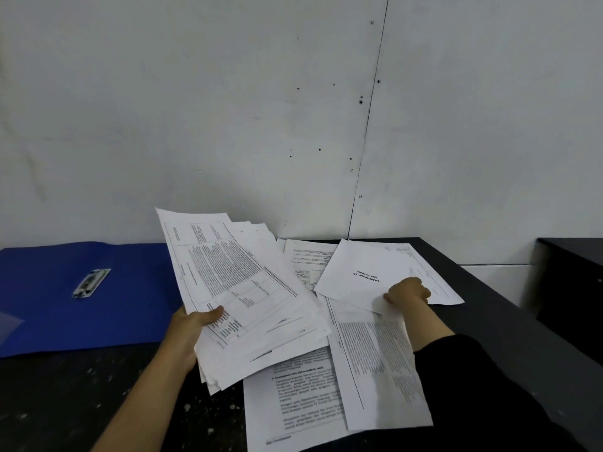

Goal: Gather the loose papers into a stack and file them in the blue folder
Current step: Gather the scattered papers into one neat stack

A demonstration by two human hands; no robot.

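Note:
My left hand (192, 324) grips a fanned bundle of printed sheets (241, 288) by its lower left edge and holds it tilted above the dark table. My right hand (408, 293) pinches the near edge of a mostly blank sheet with a short heading (368, 272), lifted slightly over other pages. Several loose papers (329, 386) lie spread flat on the table below and between my arms. The blue folder (98, 295) lies open flat at the left, with its metal fastener clip (91, 283) showing.
The dark speckled table (81, 402) runs to a white wall (261, 109) behind. A second dark surface (574, 282) stands at the right, across a gap. A clear plastic corner (9, 324) pokes in at the far left over the folder.

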